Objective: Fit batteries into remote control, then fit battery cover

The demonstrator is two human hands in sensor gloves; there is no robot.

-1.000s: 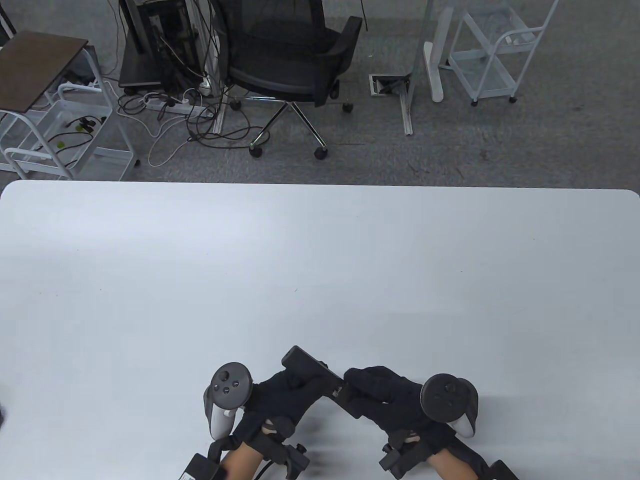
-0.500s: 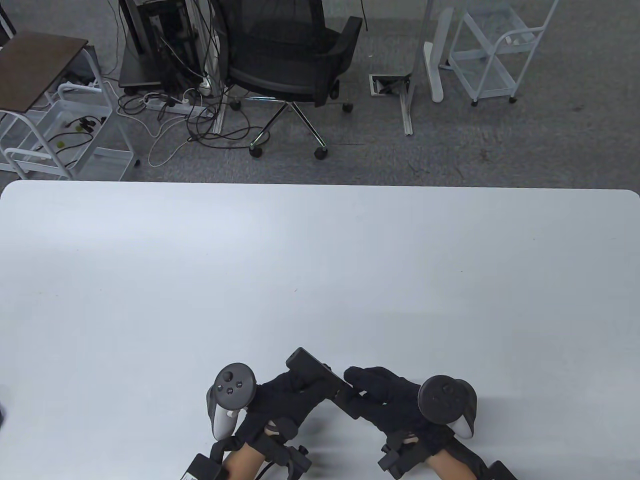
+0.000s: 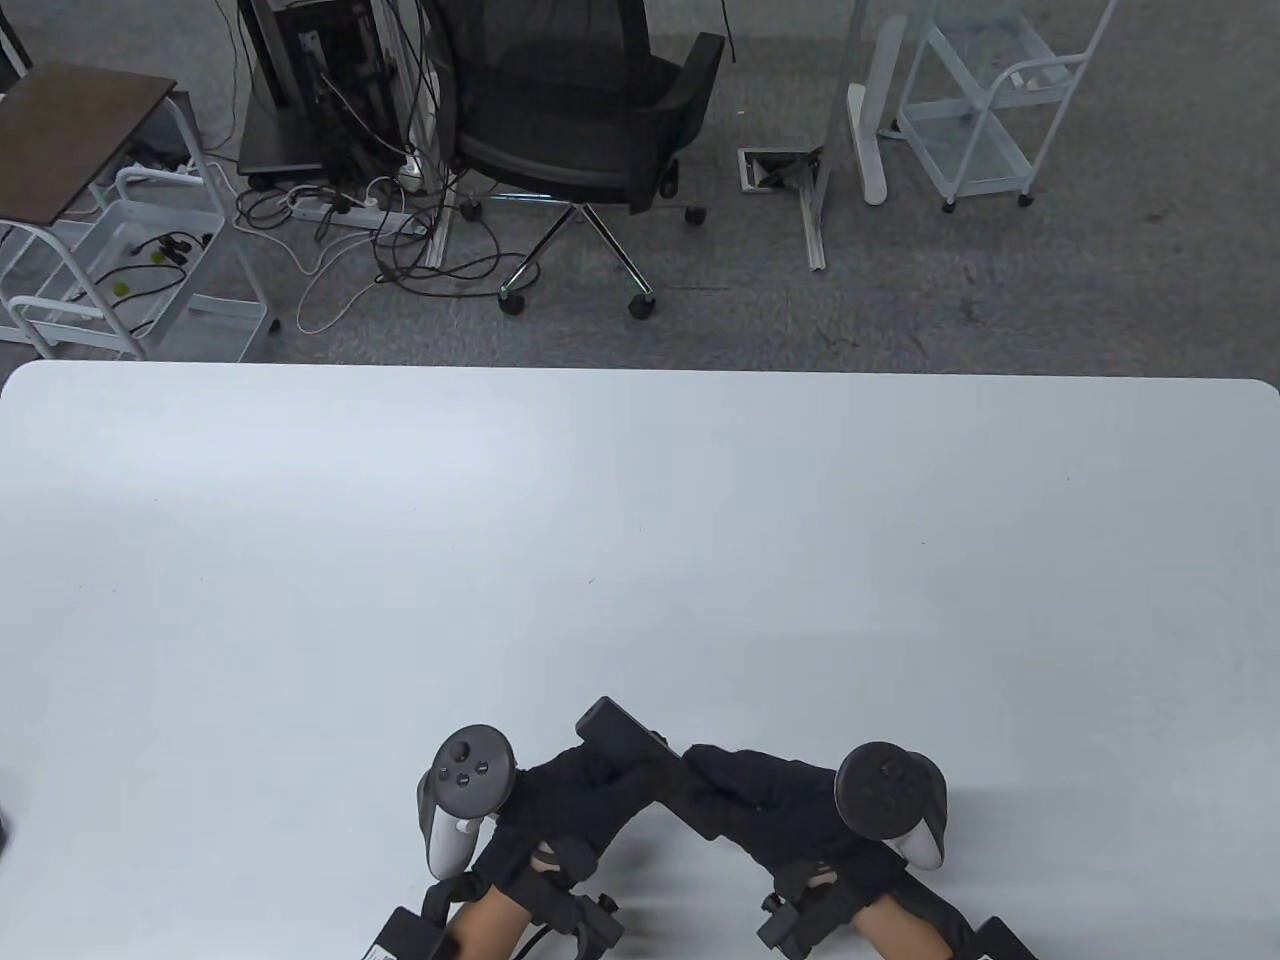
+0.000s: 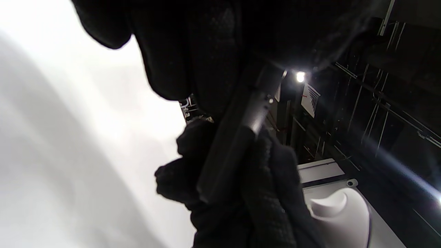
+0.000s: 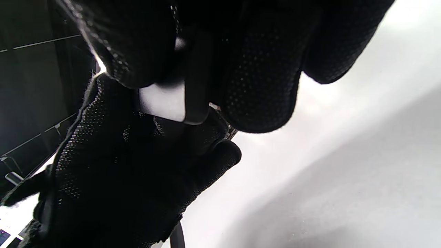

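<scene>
Both hands on the remote, low over the white table (image 3: 300,560).

My left hand (image 3: 570,800) grips the slim black plastic remote control (image 3: 625,740) to steady it; my right hand (image 3: 770,800) clamps its near end, probably seating the cover.

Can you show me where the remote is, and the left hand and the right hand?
remote (image 3: 622,736), table view, its far end.
left hand (image 3: 565,800), table view, back of the glove.
right hand (image 3: 770,800), table view, back of the glove.
</scene>
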